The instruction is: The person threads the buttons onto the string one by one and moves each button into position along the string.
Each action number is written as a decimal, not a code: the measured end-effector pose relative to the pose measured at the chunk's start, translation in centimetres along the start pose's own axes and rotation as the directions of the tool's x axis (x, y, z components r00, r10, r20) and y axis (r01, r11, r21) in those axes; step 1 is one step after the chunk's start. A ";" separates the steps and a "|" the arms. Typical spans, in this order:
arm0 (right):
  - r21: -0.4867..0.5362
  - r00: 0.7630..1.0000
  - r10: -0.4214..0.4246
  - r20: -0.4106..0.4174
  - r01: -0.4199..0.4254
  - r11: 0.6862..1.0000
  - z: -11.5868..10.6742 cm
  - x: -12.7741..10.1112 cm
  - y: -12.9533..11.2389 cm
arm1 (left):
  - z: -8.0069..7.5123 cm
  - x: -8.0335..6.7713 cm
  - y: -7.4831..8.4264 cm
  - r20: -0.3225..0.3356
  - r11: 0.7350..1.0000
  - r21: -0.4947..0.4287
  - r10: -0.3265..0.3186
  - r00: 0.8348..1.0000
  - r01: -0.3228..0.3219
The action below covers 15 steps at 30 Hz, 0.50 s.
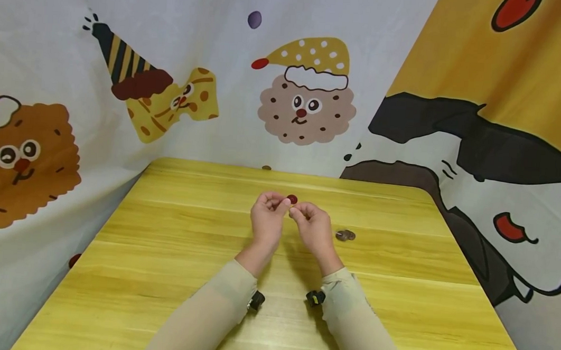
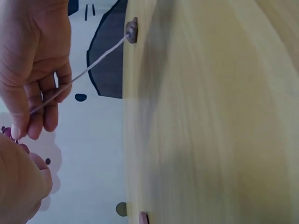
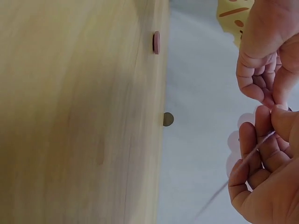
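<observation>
Above the middle of the yellow table, the left hand pinches a dark red button while the right hand pinches a pale string stretching sideways to brown buttons on its right.

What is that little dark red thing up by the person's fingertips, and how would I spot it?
Start at the yellow wooden table and follow the two sleeved arms to where the left hand and right hand meet. Just above the fingertips sits a small round dark red button. The brownish buttons lie flat on the table to the right; this one is red and raised at the fingers.
</observation>
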State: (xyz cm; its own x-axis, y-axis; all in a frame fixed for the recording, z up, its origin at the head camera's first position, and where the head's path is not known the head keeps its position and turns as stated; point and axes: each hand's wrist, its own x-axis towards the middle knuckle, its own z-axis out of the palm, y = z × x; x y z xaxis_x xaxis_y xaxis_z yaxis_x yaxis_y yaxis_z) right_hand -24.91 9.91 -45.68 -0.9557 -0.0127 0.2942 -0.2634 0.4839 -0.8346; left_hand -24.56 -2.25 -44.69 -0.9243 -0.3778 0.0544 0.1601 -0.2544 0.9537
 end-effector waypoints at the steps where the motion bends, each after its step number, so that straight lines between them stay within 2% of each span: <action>1: -0.009 1.000 0.000 0.006 0.000 1.000 0.0 0.0 0.0 | -0.1 0.0 -0.1 -0.007 1.000 0.009 0.004 1.000 -0.004; 4: -0.029 1.000 -0.002 0.009 0.002 1.000 -0.1 -0.1 0.2 | -0.4 0.2 -0.4 -0.032 0.999 0.041 0.027 0.999 -0.025; 8: -0.002 1.000 -0.002 -0.004 0.002 1.000 -0.2 -0.1 0.2 | -0.9 0.6 -0.5 -0.054 0.994 0.103 0.048 0.997 -0.042; 13: 0.029 0.999 -0.025 -0.026 0.026 0.999 -0.4 0.0 0.0 | -1.3 0.5 -0.4 -0.034 0.985 0.164 0.064 0.997 -0.057; 15: 0.025 0.999 -0.027 -0.030 0.028 0.999 -0.4 0.0 0.0 | -1.3 0.4 -0.4 -0.022 0.981 0.178 0.088 0.996 -0.083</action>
State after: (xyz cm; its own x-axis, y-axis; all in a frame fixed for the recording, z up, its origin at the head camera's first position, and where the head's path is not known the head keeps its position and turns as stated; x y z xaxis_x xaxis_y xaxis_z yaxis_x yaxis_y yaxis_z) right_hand -24.82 10.22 -45.47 -0.9438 0.0001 0.3305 -0.2932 0.4615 -0.8373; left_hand -24.56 -3.41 -45.47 -0.8988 -0.4180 0.1318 0.1721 -0.0600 0.9833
